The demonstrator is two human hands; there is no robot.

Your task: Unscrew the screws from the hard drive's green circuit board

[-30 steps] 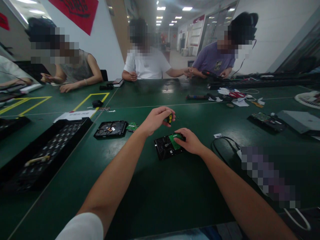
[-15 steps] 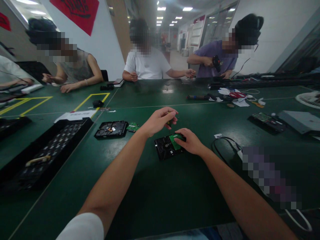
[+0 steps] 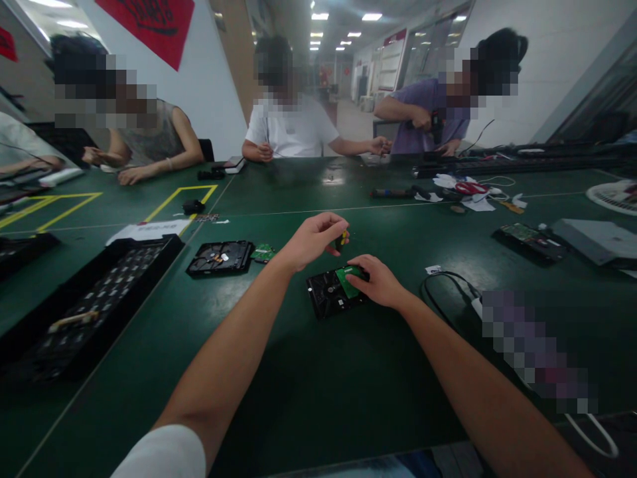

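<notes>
Hard drive point(image 3: 331, 295), black with a green circuit board point(image 3: 347, 281) on top, flat on the dark green tabletop point(image 3: 318, 385), gripped at its right end by the curled fingers point(image 3: 359, 264) of the right hand point(image 3: 378, 282), forearm low over the tabletop. Just above and behind it, pinched in the closed fingers point(image 3: 329, 222) of the raised left hand point(image 3: 313, 240), a small yellow-and-black tool point(image 3: 341, 239), tip hidden. Farther left, a second opened drive point(image 3: 220, 257) and a black tray point(image 3: 94, 299); across the tabletop, three seated people in a lit room.

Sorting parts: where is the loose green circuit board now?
Head view: the loose green circuit board lies on the table left of the left hand holding a yellow screwdriver, at the right edge of a black hard drive.
</notes>
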